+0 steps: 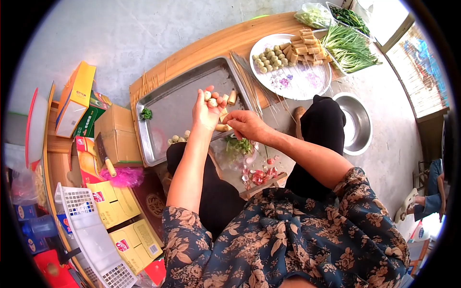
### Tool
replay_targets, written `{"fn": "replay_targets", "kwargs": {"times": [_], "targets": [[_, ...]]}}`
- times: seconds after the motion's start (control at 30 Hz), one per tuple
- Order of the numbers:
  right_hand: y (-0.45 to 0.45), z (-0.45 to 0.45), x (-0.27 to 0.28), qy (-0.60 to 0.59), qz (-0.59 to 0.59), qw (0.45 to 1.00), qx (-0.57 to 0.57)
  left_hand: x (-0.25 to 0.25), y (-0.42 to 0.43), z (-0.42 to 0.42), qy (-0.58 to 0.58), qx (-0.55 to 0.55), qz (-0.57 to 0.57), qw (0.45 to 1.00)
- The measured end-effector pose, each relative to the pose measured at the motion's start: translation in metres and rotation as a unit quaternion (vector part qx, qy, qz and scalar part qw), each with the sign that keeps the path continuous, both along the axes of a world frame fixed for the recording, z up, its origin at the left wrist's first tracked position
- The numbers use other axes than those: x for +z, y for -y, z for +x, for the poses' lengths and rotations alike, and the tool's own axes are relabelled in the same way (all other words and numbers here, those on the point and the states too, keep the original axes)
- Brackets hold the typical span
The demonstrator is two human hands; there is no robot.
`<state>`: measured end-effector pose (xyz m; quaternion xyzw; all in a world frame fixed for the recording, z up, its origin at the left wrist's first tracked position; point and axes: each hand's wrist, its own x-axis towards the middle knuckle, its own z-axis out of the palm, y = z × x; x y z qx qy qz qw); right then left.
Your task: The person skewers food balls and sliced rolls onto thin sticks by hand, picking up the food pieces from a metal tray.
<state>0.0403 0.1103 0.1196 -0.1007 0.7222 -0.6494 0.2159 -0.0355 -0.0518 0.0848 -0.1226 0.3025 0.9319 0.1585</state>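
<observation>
My left hand (207, 113) is turned palm up over the metal tray, fingers curled around a few pale round balls (212, 102). Close beside it is my right hand (247, 126), its fingers bent together near the tray's edge; what they pinch, if anything, is too small to make out. The metal tray (165, 98) lies on the wooden table. In it, tan rolls (232, 97) rest behind my hands, a bit of green herb (146, 114) sits at the left, and more pale balls (175, 138) lie near my knee.
A white plate (269, 89) bears greenish balls (271, 60) and stacked tan rolls (307, 47). Thin skewers (247, 79) lie between plate and tray. Green stalks (348, 50) fill a container. A metal basin (357, 125) stands right; boxes (117, 134) and a knife (106, 158) are left.
</observation>
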Motion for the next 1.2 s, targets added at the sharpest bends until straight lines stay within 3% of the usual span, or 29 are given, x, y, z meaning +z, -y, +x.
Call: {"fn": "replay_targets", "kwargs": {"times": [0.27,0.57,0.67,0.7,0.77,0.83,0.87,0.93,0.97,1.03,1.2], "targets": [[0.006,0.0,0.004,0.012,0.018,1.0,-0.013,0.004,-0.011,0.006,-0.014,0.043,-0.017,0.999],[0.005,-0.005,-0.004,0.018,0.012,1.0,-0.005,0.003,-0.012,0.007,-0.021,0.007,-0.015,1.0],[0.001,-0.008,-0.004,0.019,-0.001,1.0,-0.016,0.01,-0.004,0.009,-0.013,-0.02,-0.074,0.997],[0.0,-0.008,-0.001,0.022,-0.002,1.0,-0.016,0.01,0.004,0.008,-0.053,-0.035,-0.204,0.977],[-0.005,-0.007,0.009,0.048,0.002,0.998,-0.03,0.001,0.022,0.001,-0.098,-0.028,-0.461,0.882],[-0.008,-0.004,0.012,0.035,0.019,0.999,-0.025,-0.011,0.048,-0.007,-0.189,-0.042,-0.727,0.659],[-0.01,-0.002,0.017,0.037,0.016,0.999,-0.018,-0.017,0.061,-0.008,-0.189,-0.043,-0.727,0.658],[-0.012,0.0,0.02,0.038,0.011,0.999,-0.011,-0.028,0.081,-0.002,-0.189,-0.092,-0.827,0.522],[-0.013,0.0,0.019,0.032,0.022,0.999,-0.002,-0.031,0.086,0.003,-0.189,-0.093,-0.828,0.52],[-0.014,0.001,0.019,0.024,0.032,0.999,0.007,-0.031,0.092,0.016,-0.202,-0.169,-0.879,0.397],[-0.016,0.001,0.022,0.04,0.043,0.998,0.003,-0.038,0.077,0.032,-0.263,-0.248,-0.878,0.314]]}}
